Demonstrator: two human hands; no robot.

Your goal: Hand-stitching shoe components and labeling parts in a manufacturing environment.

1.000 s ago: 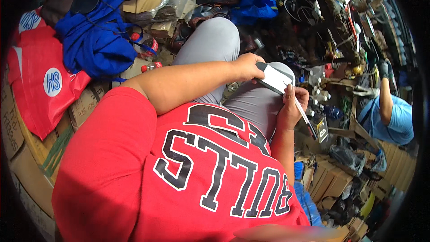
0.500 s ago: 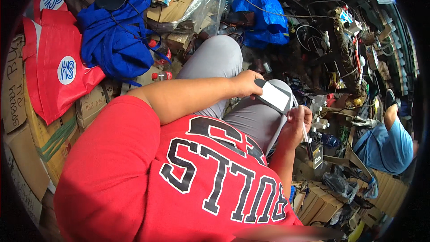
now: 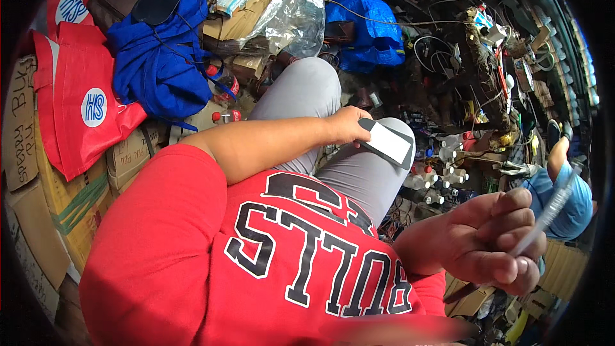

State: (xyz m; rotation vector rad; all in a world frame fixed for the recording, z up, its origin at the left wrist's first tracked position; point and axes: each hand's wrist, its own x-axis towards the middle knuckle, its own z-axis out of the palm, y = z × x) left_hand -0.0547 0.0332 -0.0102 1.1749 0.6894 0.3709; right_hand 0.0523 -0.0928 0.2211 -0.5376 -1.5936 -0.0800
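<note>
Over my raised knee (image 3: 384,170), my left hand (image 3: 349,125) grips one end of a dark, flat, sole-shaped piece (image 3: 405,159). A white rectangular patch (image 3: 389,142) covers the middle of this piece. My right hand (image 3: 496,240) is lifted out to the right, apart from the piece, its fingers closed round a slim, pale, stick-like thing (image 3: 556,210). That thing slants upward out of the fist and is smeared by motion. A dark end (image 3: 462,293) shows below the same hand; whether the two are one object I cannot tell.
Beyond my knees stand several small bottles (image 3: 430,182). Red bags (image 3: 67,96) and a blue cloth bag (image 3: 160,57) lie at the left on cardboard boxes (image 3: 128,154). A bright blue bag (image 3: 368,29) sits farther off. Another person's blue-clothed body (image 3: 570,208) is at the right.
My right hand has swung away from the sole-shaped piece, toward the right and nearer the camera, carrying the pale stick-like thing. My left hand keeps its grip over the knee.
</note>
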